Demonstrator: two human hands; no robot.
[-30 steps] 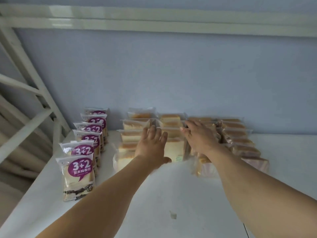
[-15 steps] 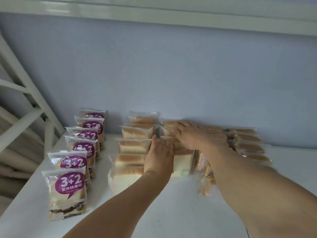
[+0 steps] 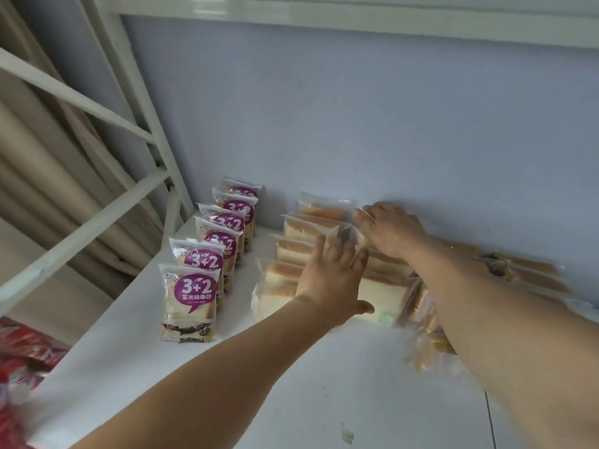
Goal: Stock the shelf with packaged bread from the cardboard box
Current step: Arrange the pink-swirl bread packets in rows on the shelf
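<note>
Clear film wraps every bread pack [image 3: 308, 230] on the white shelf [image 3: 291, 384], and it looks thin and slick, so my guess is that these packs weigh very little, slide easily against one another and dent if squeezed. They stand in rows at the centre of the frame, running back to the blue wall [image 3: 356, 124], with more packs [image 3: 525, 270] leaning over toward the right edge. At centre left a separate file of purple "3+2" packs [image 3: 191, 303] stands upright, well apart from the hands. The left hand [image 3: 330, 280] lies with straight, spread fingers flat against the near packs of the middle rows; its grip is released, pressing rather than grasping. The right hand [image 3: 392, 230] reaches further back, just short of the wall, fingers down on top of a rear pack; whether they pinch the film or only press on it is too blurred to say, so I cannot tell its grip. Soft crumb like this would want holding by the broad faces or the crimped top seam, never by the middle with force, and a flat palm seems the kind way to square up a row. One risk I see is a domino fall, since the right-hand packs already lie tilted. No cardboard box shows; something red [image 3: 19, 351] sits blurred at lower left.
</note>
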